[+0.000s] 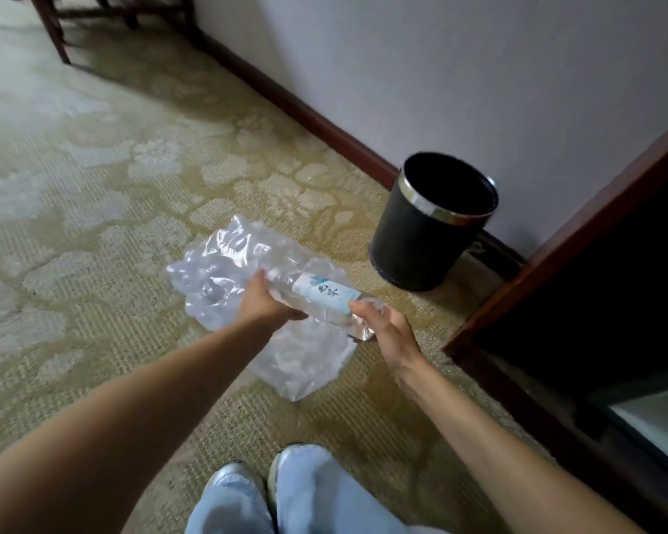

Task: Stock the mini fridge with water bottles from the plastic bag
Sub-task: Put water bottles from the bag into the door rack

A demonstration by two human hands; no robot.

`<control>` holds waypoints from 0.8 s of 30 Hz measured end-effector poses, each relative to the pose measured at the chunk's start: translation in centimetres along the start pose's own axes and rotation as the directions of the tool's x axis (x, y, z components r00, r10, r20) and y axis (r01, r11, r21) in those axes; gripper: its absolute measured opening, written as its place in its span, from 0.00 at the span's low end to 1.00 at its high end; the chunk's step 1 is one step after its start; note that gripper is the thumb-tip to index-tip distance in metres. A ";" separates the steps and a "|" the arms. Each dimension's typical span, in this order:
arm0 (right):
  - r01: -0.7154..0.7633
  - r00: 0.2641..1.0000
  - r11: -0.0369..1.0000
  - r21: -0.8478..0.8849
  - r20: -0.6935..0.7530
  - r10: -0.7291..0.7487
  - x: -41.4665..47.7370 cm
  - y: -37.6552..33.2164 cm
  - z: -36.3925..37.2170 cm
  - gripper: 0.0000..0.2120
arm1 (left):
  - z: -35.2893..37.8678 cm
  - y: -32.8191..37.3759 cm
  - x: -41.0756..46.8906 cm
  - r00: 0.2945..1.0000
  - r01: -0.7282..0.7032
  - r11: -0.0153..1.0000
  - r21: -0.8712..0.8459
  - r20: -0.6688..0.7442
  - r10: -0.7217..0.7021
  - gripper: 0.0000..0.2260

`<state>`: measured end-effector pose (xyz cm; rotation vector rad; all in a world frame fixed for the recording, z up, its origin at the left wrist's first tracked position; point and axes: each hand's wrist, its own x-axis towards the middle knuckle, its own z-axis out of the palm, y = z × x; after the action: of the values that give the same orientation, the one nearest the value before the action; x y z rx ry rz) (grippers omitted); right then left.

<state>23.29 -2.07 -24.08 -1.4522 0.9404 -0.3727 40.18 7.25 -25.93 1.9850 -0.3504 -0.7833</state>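
Observation:
A clear water bottle (pixel 324 296) with a white and blue label lies nearly level above the carpet, held at both ends. My left hand (pixel 261 298) grips its left end. My right hand (pixel 386 329) grips its right end, fingers curled round the clear plastic there. Under the bottle a crumpled clear plastic bag (pixel 247 271) lies on the carpet. At the lower right edge a white surface (pixel 660 422) shows inside a dark wooden cabinet (pixel 556 264); whether that is the mini fridge I cannot tell.
A black waste bin (pixel 432 221) with a silver rim stands by the wall and its dark wooden skirting (pixel 305 113). Dark furniture legs (pixel 51 28) stand at the top left. My shoes and light trousers (pixel 286 495) are at the bottom. Patterned carpet (pixel 93 186) covers the floor.

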 end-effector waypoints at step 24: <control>0.142 0.978 0.987 0.079 0.142 -0.152 -15.3 -18.6 2.1 0.28 | -7.3 17.0 -21.4 0.963 -0.214 0.728 -0.652 -0.013 0.271 0.22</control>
<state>21.34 7.88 -2.16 -1.4693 0.6968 -0.3967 29.97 14.72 -0.62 1.2183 -0.3222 -0.6952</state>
